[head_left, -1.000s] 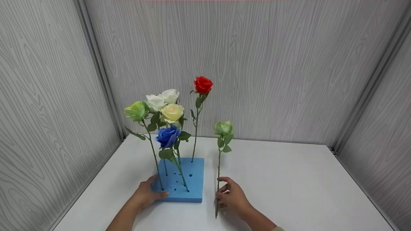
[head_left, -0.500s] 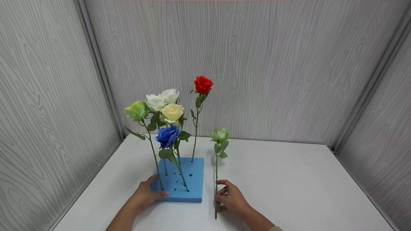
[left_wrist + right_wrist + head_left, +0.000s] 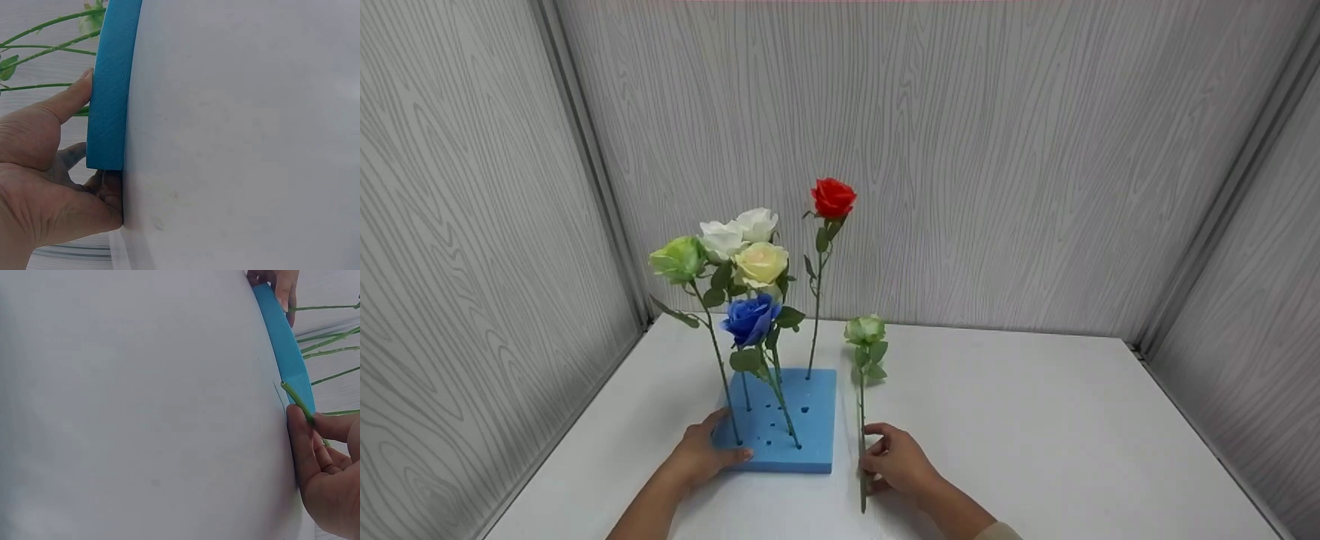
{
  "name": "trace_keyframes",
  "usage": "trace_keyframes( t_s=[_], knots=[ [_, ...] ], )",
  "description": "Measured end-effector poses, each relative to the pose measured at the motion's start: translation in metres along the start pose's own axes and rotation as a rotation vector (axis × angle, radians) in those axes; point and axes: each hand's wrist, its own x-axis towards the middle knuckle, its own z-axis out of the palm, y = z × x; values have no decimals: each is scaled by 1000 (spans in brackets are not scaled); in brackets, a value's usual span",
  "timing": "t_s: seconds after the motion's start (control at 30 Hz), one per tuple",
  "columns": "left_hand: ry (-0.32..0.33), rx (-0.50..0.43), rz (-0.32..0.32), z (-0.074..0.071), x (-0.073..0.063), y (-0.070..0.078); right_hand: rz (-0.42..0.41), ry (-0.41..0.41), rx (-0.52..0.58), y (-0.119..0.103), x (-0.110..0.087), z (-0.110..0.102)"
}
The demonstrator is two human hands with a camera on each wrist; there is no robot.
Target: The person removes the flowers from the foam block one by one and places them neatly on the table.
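My left hand (image 3: 697, 456) grips the near left corner of a blue foam block (image 3: 819, 431) with holes in its top. In the left wrist view the thumb lies at the top edge of the block (image 3: 112, 90), the fingers low against its side. To the right of the block, my right hand (image 3: 906, 463) pinches the lower stem of a pale green rose (image 3: 865, 330). The rose slants low over the table, bloom away from me. In the right wrist view, the cut end of its stem (image 3: 296, 398) sticks out past thumb and fingers.
Several roses stand in the block: a red rose (image 3: 833, 198) at the back, a blue rose (image 3: 751, 320) in front, a cream rose (image 3: 762, 264), white roses (image 3: 723, 240) and another green rose (image 3: 678, 259). Grey wood-grain panels (image 3: 997, 165) enclose the white table (image 3: 1035, 427).
The green rose in my right hand has tipped down, its bloom moving lower and slightly left. My right hand has sunk a little. The left hand and block have stayed put.
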Motion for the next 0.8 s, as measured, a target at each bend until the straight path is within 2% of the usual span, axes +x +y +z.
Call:
trace_keyframes(
  t_s=[0.6,0.8],
  knots=[
    [-14,23,-12,0,2,0,69,57,-172,-9,5,6],
    [-11,13,-5,-1,2,-1,80,55,-173,-10,6,9]
  ],
)
